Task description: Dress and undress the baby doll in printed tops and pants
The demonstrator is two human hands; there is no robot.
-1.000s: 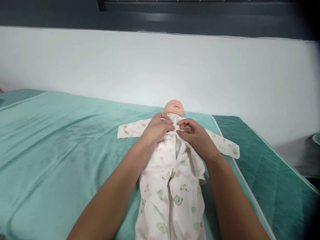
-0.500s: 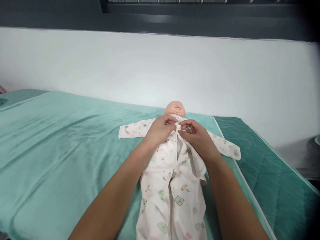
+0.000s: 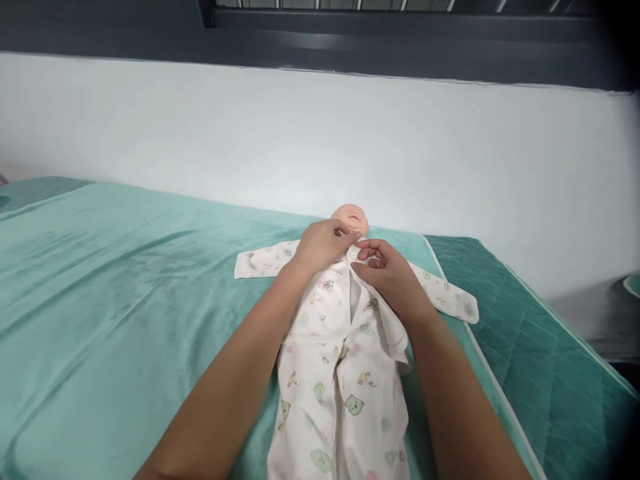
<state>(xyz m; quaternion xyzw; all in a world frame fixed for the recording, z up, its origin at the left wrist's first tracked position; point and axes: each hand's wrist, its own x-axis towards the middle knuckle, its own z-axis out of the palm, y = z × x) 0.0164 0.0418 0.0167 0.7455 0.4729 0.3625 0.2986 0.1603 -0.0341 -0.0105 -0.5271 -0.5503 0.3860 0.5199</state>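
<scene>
A baby doll (image 3: 351,217) lies on its back in a white printed long-sleeved outfit (image 3: 320,327), its sleeves spread to both sides. My left hand (image 3: 329,245) pinches the collar edge just below the doll's chin. Close beside it, my right hand (image 3: 383,268) holds the front edge of the outfit between thumb and fingers, near a small pale fastener. Below the hands the front parts in a narrow gap, and a loose flap hangs open on the right. The doll's neck is partly hidden by my left hand.
The doll rests on a light green blanket (image 3: 125,300). A darker green quilted mat (image 3: 525,347) shows at the right. Behind stands a white wall (image 3: 250,133) with a dark frame (image 3: 325,43) along the top. A round-edged object sits at the far right edge.
My left hand has moved slightly up toward the doll's chin, at the collar. My right hand stays near the fastener, which now shows more clearly. The view has shifted slightly.
</scene>
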